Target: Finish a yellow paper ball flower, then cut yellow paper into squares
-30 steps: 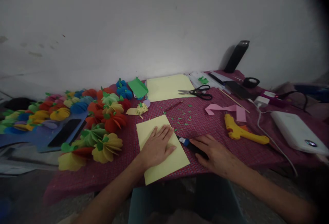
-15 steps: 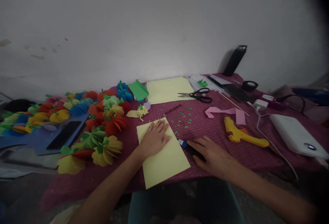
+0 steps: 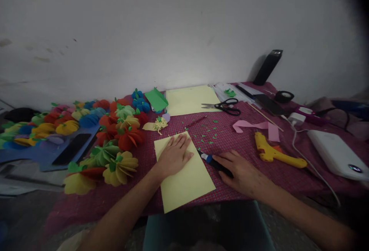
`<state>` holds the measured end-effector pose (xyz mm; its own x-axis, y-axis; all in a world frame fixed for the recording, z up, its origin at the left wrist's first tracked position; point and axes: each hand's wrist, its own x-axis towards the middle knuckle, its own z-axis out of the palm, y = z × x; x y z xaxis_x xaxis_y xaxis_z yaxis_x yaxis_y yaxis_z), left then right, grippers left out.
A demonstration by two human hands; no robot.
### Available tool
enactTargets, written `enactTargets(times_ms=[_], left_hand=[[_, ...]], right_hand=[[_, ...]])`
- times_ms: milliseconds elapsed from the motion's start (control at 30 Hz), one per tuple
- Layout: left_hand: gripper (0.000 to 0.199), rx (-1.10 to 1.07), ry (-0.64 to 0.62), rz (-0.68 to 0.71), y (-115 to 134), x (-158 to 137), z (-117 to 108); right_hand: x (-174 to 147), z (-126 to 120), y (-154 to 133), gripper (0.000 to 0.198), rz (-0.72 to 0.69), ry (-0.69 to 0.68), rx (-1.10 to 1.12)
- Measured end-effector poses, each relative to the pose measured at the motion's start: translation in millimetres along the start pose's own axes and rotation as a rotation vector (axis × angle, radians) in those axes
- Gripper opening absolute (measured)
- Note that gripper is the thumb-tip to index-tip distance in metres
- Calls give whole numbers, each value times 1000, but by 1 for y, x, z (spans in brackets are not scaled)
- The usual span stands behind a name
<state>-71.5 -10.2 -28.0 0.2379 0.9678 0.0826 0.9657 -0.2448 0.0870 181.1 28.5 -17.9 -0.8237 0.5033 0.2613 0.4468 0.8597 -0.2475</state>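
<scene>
My left hand point(image 3: 175, 157) lies flat, fingers stretched, on a folded or stacked pale yellow sheet of paper point(image 3: 187, 185) near the table's front edge. At the paper's right edge is a utility knife point(image 3: 216, 164) with a dark handle and a blue-and-silver front part. My right hand point(image 3: 239, 172) has its fingers over the handle, with thumb and forefinger on either side. The knife's front end points up and left, close to the paper's edge; I cannot tell whether it touches. Small green paper scraps point(image 3: 211, 142) are scattered just beyond.
Scissors point(image 3: 223, 107) rest partly on more yellow paper point(image 3: 190, 99) at the back. Colourful paper pumpkins point(image 3: 127, 135) crowd the left. On the right are pink paper strips point(image 3: 250, 125), a yellow glue gun point(image 3: 276, 157), a white power bank point(image 3: 336, 153) with a cable, and a black bottle point(image 3: 268, 68).
The knife shows more clearly beside the paper, its handle less covered by my right hand. My left hand stays flat on the paper. The view has shifted slightly.
</scene>
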Motion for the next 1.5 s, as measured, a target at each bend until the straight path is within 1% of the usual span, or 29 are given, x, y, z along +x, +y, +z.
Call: enactTargets(times_ms=[200, 433, 700, 833, 933, 1167, 1367, 1500], left_hand=[[58, 14, 24, 6, 0, -1, 2], [58, 15, 21, 4, -1, 0, 3], [58, -10, 22, 6, -1, 0, 0], [51, -25, 50, -21, -5, 5, -3], [48, -18, 67, -37, -7, 8, -2], [51, 5, 64, -37, -7, 8, 7], [52, 8, 55, -29, -8, 8, 6], [53, 5, 47, -33, -7, 8, 5]], right_hand=[[14, 0, -3, 43, -10, -21, -15], [29, 1, -6, 41, -7, -29, -21], [27, 4, 4, 40, 23, -20, -28], [25, 4, 7, 41, 9, -34, -40], [25, 3, 6, 41, 7, -37, -46], [31, 3, 4, 40, -5, -18, -33], [43, 7, 1, 41, -13, -11, -36], [40, 9, 6, 39, 11, -6, -52]])
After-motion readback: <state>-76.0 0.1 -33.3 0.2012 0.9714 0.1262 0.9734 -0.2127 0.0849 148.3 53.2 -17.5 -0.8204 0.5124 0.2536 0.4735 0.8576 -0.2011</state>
